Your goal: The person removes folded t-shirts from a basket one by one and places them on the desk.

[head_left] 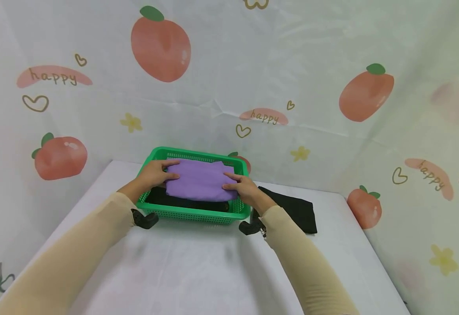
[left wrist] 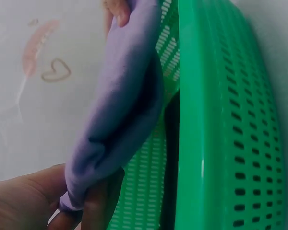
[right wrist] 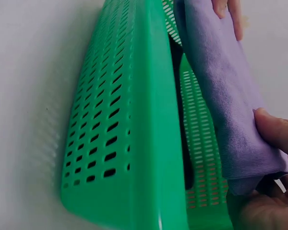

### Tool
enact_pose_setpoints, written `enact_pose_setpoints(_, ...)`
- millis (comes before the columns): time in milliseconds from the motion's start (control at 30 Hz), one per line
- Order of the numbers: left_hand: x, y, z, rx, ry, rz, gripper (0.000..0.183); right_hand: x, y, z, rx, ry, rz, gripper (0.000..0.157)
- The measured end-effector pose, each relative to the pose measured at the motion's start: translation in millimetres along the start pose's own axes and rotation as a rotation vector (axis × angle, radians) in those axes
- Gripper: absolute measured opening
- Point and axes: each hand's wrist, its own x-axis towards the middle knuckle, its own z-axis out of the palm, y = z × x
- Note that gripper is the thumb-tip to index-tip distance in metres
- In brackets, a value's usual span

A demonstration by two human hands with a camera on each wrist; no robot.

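Note:
A folded purple cloth (head_left: pixel 199 180) is held level over the green plastic basket (head_left: pixel 190 214), gripped at both ends. My left hand (head_left: pixel 153 175) pinches its left end, thumb on one face and fingers beneath, as the left wrist view shows. At the other end my right hand (head_left: pixel 245 189) grips the cloth the same way; in the right wrist view the thumb (right wrist: pixel 276 129) presses on the purple fabric. Below the cloth, a dark folded item (head_left: pixel 186 202) lies in the basket, partly hidden by it.
A black folded cloth (head_left: pixel 296 212) lies on the white table (head_left: pixel 182 271) right of the basket, partly behind my right forearm. A white curtain (head_left: pixel 221 65) printed with fruit and hearts hangs behind the table. Black wrist devices (head_left: pixel 144 219) sit under both wrists.

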Motion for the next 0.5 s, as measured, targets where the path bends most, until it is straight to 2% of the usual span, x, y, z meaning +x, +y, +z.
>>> enact_pose_setpoints(233, -15.2, 12.4, 9.7, -0.046, -0.040, 0.035, 0.060, -19.6, 1.6, -12.8, 0.036, -0.008, -0.019, 0.054)
enact_pose_setpoints(500, -29.6, 26.2, 34.7, -0.035, -0.056, 0.092, 0.060, -57.7, 5.9, -35.3, 0.060, -0.025, -0.052, 0.055)
